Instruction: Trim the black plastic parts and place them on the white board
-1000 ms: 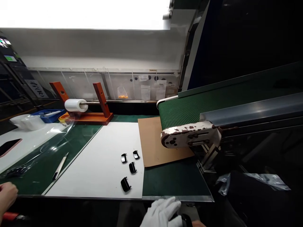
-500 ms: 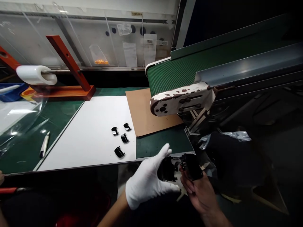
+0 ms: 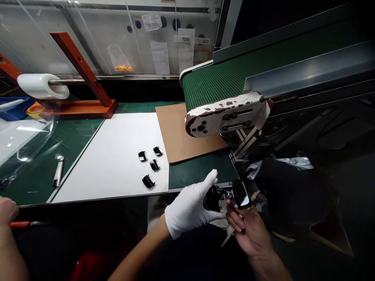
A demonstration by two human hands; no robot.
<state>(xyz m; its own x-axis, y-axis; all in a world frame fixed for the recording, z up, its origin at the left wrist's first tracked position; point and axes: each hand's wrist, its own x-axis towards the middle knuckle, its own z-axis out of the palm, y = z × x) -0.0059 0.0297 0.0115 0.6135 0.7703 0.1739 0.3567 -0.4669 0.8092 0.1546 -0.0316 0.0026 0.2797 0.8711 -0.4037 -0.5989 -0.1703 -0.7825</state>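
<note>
Grip on the left hand (image 3: pixel 190 208), white glove on, thumb up and fingers below, and it's set around a black plastic part (image 3: pixel 213 198) between them! Over to the right hand (image 3: pixel 249 230), bare, fingers curled beneath a glossy black piece (image 3: pixel 241 193) and holding it firmly. Both pieces sit on the near side of the green conveyor (image 3: pixel 213 86), below its rounded end, with something shiny between them; whether they're joined, can't tell from here.

Look left of the conveyor: four glossy black clips (image 3: pixel 154 165) lie apart on a white sheet (image 3: pixel 111 156), all close to its right edge. Directly under the conveyor's end, a brown cardboard sheet (image 3: pixel 175 132) rests on the green desk (image 3: pixel 202 171).

Farther left of the conveyor, there's a slim pale tool with a dark end (image 3: pixel 58 173), and behind it a roll of clear film (image 3: pixel 38 86) on a reddish wooden stand (image 3: pixel 88 109). And at far left from the conveyor, another person's hand (image 3: pixel 7 210), nearest the desk's front edge!
</note>
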